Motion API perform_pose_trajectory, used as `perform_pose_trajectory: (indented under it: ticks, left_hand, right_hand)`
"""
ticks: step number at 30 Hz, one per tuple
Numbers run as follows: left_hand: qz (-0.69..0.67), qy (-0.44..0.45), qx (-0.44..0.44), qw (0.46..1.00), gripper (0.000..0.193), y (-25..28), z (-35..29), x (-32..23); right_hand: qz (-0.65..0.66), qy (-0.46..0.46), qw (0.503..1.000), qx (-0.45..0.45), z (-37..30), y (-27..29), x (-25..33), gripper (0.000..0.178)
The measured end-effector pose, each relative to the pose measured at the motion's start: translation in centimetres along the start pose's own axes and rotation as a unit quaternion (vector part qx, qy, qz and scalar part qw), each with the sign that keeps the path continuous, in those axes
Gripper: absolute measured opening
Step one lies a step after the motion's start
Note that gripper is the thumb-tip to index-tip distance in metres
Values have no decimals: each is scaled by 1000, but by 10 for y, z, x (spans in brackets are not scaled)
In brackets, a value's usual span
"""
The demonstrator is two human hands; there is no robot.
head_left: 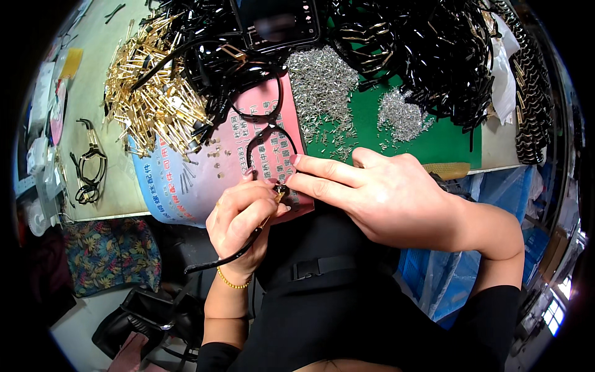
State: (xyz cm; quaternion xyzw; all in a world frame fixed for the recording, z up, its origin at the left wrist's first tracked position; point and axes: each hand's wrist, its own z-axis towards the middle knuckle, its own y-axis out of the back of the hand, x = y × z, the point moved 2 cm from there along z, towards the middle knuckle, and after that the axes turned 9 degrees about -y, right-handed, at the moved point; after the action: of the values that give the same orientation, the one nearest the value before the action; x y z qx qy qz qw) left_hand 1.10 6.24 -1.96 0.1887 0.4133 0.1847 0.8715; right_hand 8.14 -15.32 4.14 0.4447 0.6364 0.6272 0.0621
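Note:
A black eyeglass frame [271, 126] lies over the pink part of a printed sheet, its near end between my hands. My left hand [238, 214] is closed around a black temple arm [232, 255], whose tip sticks out below toward my wrist. A gold-coloured piece [281, 195] shows at my left fingertips, where the arm meets the frame. From the right, my right hand [390, 192] reaches across with two fingers extended, their tips pressed on the frame's near corner. Its thumb is hidden beneath, and the other fingers are curled.
Gold-coloured metal parts [155, 93] are heaped at left. Small silver screws or pins [319, 87] form two piles on a green mat [455, 139]. Black frames and arms [427, 56] crowd the back, around a phone [279, 25]. Another frame [92, 170] lies far left.

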Motion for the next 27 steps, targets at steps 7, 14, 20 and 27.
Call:
perform_pose_trajectory:
  ticks: [7,14,20,27]
  left_hand:
    - [41,-29,45,998,32,3,11,-3]
    - [-18,18,51,998,39,8,8,0]
    - [2,5,73,997,39,7,14,-5]
    - [78,-38,105,991,31,5,21,-9]
  right_hand:
    - [1,15,1000,-15,3,0,-3,60]
    - [-28,7,999,-16,2,-3,-6,63]
    - [-7,-1,1000,-21,0,-5,-7,65]
    - [-19,3,1000,0,1,-3,-6,66]
